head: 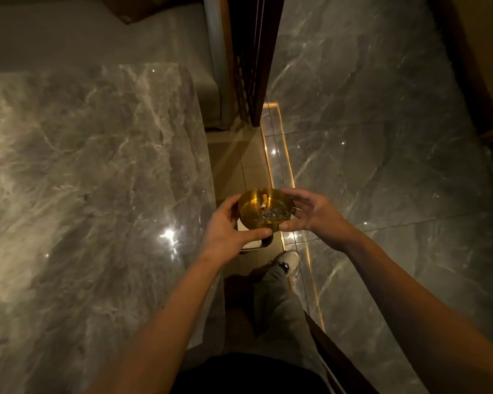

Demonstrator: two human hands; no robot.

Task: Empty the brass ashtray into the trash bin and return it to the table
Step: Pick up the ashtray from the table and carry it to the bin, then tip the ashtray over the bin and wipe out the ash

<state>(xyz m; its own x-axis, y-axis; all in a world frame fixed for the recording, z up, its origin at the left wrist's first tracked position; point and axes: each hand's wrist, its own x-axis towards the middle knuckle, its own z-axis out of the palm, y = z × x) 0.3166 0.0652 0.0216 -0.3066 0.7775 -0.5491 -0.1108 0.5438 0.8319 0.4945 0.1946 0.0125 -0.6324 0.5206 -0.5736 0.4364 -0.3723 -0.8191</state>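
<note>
Both hands held the ashtray (pixel 264 209) in mid-air, past the table's right edge and above the strip of tan floor (pixel 231 163) between the table (pixel 83 166) and a raised marble step. L hand (pixel 228 226) gripped it from the left and near side: thumb lay along the near rim, other fingers (pixel 232 203) curled round the left wall, pressed on the metal. R hand (pixel 310 211) took the right side: thumb touched the near-right rim, fingers arched over the far-right rim, a bit spread, tips on or just at the edge; exact contact hard to tell. Ashtray was round, brass, notched rim, roughly level w/ its open side up toward the cam. Inside it: a cig butt (pixel 264 201) leaning near the far wall and grey ash specks (pixel 268 214) on the bottom. Directly below the ashtray, partly hidden by it and the L hand, sat a small bin (pixel 258 243) on the floor; only a pale patch and a dark rim showed. Table was grey veined marble, glossy, w/ light glints, filling the left half of the view. Right of the floor strip ran a lit amber edge (pixel 281 166) of the marble step (pixel 382 137). Near the bin a white shoe (pixel 289 258) and a grey trouser leg (pixel 276 302) stood on the floor. Both forearms were bare.
</note>
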